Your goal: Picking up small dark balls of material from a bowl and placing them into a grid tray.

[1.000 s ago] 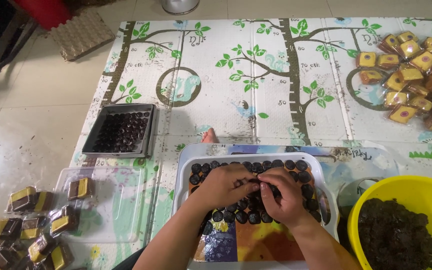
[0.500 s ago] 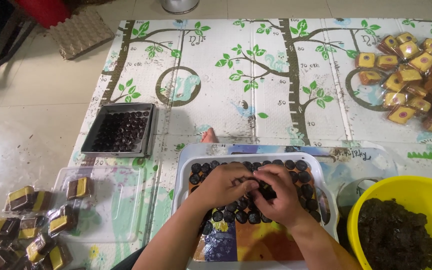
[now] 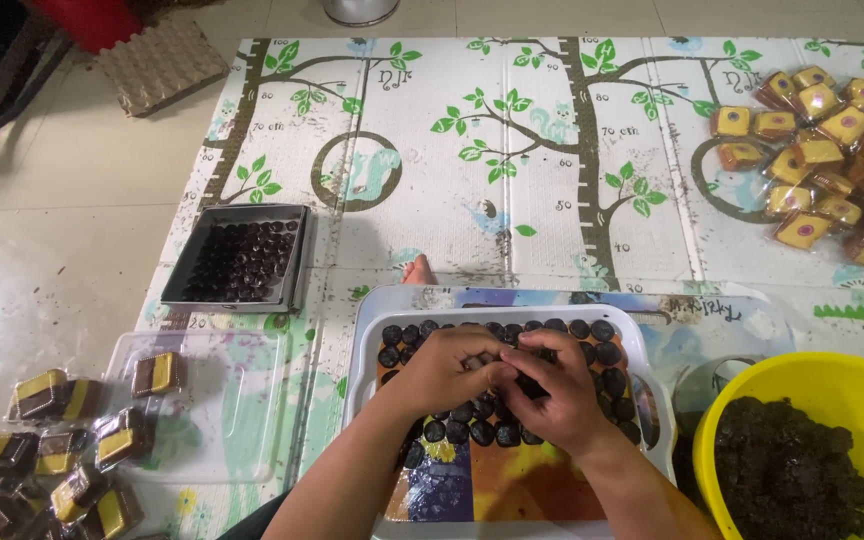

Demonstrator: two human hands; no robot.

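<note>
Working over a white tray (image 3: 362, 345) at 6 o'clock in the head view, both hands meet at its middle. The left hand (image 3: 447, 368) curls with its fingertips pinched against those of the right hand (image 3: 552, 392), and a dark ball (image 3: 529, 384) seems to sit between them, though the fingers hide most of it, so I cannot tell which hand truly grips it. Rows of dark balls (image 3: 497, 328) line the tray's far edge at 12 o'clock from the hands, and more rows (image 3: 472, 432) lie just under the palms. The near part of the tray shows a bare, coloured bottom (image 3: 492, 480).

At 4 o'clock from the hands a yellow bowl (image 3: 832, 378) holds a dark crumbly mass (image 3: 787, 470). At 10 o'clock a grey metal pan (image 3: 237, 255) holds more dark balls. At 8 o'clock a clear lid (image 3: 222, 400) lies on the mat (image 3: 432, 200), with wrapped cakes (image 3: 42, 450) beside it. Another heap of wrapped cakes (image 3: 832, 150) lies at 2 o'clock, well apart. A toe (image 3: 417, 270) shows just beyond the tray.
</note>
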